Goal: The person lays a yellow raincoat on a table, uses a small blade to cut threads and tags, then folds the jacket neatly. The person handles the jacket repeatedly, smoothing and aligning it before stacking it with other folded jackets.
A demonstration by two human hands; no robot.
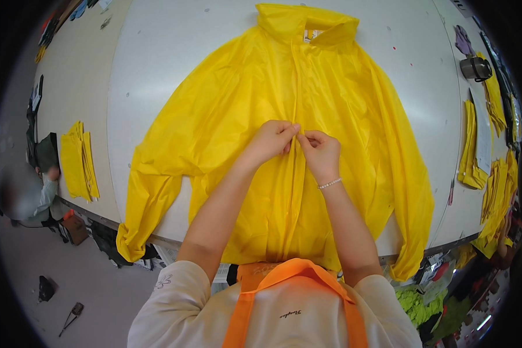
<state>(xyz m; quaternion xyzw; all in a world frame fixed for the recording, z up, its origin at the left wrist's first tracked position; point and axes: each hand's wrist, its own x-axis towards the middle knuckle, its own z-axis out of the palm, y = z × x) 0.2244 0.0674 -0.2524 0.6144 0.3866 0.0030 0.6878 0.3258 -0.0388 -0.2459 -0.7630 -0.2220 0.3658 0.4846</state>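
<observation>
A yellow rain jacket [232, 98] lies spread on the white table, collar at the far side, sleeves out to both sides. Its lower part hangs over the near edge by my body. At mid-front, my left hand [272, 141] is closed in a pinch on the jacket's front placket [296, 87]. Close beside it, my right hand [321, 152], with a bracelet on the wrist, pinches the same strip of fabric. The fingertips of both hands almost meet. Whatever fastener may lie between them is hidden.
Folded yellow pieces [78, 162] lie on the left, near a person [32, 191] at the table's edge. More yellow garments [472, 151], a dark round container [475, 68] and a small slim tool [451, 191] lie along the right. Bright green fabric [420, 304] sits below the table at right.
</observation>
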